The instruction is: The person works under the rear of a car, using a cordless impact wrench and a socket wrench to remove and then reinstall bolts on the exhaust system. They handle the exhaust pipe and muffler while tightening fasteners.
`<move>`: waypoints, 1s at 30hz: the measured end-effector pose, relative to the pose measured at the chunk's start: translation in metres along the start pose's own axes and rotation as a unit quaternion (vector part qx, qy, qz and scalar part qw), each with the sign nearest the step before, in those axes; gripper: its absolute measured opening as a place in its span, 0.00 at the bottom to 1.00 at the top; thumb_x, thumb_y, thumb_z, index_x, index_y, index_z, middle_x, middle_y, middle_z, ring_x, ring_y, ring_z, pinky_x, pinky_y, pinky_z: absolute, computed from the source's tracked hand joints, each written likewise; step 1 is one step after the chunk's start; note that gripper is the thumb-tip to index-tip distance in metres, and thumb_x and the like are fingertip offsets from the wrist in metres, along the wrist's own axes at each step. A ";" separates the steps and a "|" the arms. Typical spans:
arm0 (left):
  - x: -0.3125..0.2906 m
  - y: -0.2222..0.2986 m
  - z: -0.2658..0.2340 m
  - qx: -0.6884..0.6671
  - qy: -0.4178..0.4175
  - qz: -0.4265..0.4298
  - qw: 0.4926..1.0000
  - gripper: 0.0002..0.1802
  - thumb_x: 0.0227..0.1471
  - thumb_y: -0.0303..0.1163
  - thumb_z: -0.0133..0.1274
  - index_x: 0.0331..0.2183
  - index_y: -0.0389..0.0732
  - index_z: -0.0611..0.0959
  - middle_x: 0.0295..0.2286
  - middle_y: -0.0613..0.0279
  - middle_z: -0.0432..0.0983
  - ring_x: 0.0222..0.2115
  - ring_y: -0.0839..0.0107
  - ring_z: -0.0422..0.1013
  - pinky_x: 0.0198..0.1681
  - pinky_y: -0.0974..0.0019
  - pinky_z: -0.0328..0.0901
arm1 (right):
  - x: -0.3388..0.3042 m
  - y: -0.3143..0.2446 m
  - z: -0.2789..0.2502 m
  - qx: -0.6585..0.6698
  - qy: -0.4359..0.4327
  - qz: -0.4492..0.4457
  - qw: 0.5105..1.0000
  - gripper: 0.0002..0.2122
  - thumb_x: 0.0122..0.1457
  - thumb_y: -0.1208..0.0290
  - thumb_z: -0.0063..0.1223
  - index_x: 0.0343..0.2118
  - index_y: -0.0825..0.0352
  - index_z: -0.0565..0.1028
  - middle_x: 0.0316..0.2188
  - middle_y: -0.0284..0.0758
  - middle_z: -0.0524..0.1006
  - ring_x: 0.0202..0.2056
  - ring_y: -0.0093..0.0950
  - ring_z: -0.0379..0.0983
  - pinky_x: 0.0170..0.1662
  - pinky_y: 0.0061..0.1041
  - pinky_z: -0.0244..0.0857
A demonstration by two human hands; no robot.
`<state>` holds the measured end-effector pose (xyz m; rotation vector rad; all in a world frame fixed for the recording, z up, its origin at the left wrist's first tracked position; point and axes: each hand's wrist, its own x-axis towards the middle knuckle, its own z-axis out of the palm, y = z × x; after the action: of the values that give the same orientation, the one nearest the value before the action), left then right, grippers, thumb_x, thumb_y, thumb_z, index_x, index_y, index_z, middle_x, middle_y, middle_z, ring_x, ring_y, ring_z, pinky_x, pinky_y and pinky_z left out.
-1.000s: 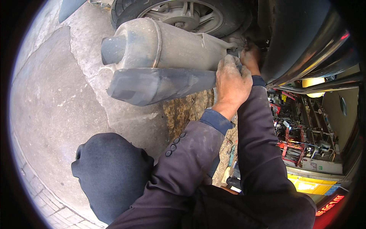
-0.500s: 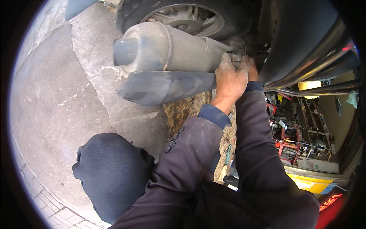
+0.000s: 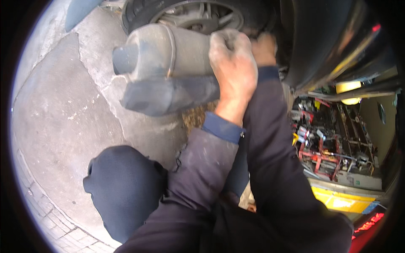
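Observation:
A grey, dusty exhaust muffler (image 3: 147, 52) lies crosswise in front of a wheel (image 3: 202, 25) with a spoked rim. Under it runs a dark grey tapered cover (image 3: 164, 96). Dusty and curled, the fingers of my left hand (image 3: 234, 63) are closed in front of the muffler's right end; whatever they hold is hidden. Just right of it, beside the tyre, my right hand (image 3: 265, 49) is closed too, blurred and partly covered by the left. What it grips cannot be made out.
A dark curved body panel (image 3: 329, 46) rises close on the right. Beyond it, a red rack (image 3: 322, 154) holds many tools and parts, above a yellow panel (image 3: 341, 200). My dark-clothed knee (image 3: 126, 185) is over the cracked concrete ground (image 3: 63, 109) at left.
Both hands have moved up and left from the joint at the muffler's right end. My left hand now covers part of the muffler. The whole view has shifted slightly.

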<state>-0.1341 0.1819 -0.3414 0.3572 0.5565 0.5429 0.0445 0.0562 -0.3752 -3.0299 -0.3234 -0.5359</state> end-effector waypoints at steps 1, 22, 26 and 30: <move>0.000 0.002 0.000 0.040 -0.005 0.034 0.999 0.09 0.55 0.27 0.51 0.35 0.29 0.76 0.26 0.55 0.76 0.27 0.69 0.72 0.36 0.63 0.69 | 0.003 0.005 0.006 0.044 0.011 0.002 0.999 0.17 0.58 0.60 0.52 0.39 0.72 0.75 0.36 0.55 0.78 0.39 0.47 0.77 0.41 0.42 0.72; 0.000 0.006 0.001 0.054 0.012 0.121 0.991 0.08 0.55 0.25 0.53 0.34 0.28 0.79 0.24 0.61 0.75 0.24 0.78 0.68 0.27 0.72 0.64 | -0.073 0.042 -0.029 0.543 0.126 0.234 0.796 0.01 0.62 0.72 0.51 0.34 0.61 0.74 0.23 0.29 0.72 0.18 0.23 0.65 0.15 0.24 0.55; 0.000 0.007 0.000 0.055 0.005 0.104 0.993 0.10 0.54 0.26 0.53 0.35 0.28 0.79 0.25 0.60 0.76 0.25 0.78 0.69 0.28 0.71 0.65 | -0.080 0.042 -0.024 0.569 0.177 0.229 0.769 0.02 0.62 0.74 0.50 0.37 0.60 0.73 0.22 0.27 0.70 0.19 0.22 0.65 0.16 0.25 0.55; -0.003 0.008 0.002 0.065 0.010 0.107 0.992 0.11 0.54 0.27 0.53 0.35 0.27 0.79 0.25 0.59 0.76 0.25 0.76 0.69 0.29 0.70 0.65 | -0.079 0.058 -0.019 0.653 0.163 0.260 0.693 0.03 0.62 0.74 0.50 0.38 0.59 0.72 0.20 0.27 0.68 0.18 0.23 0.62 0.19 0.28 0.55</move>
<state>-0.1385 0.1861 -0.3352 0.5391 0.5775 0.7197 -0.0215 -0.0171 -0.3854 -1.4634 0.1617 -0.4533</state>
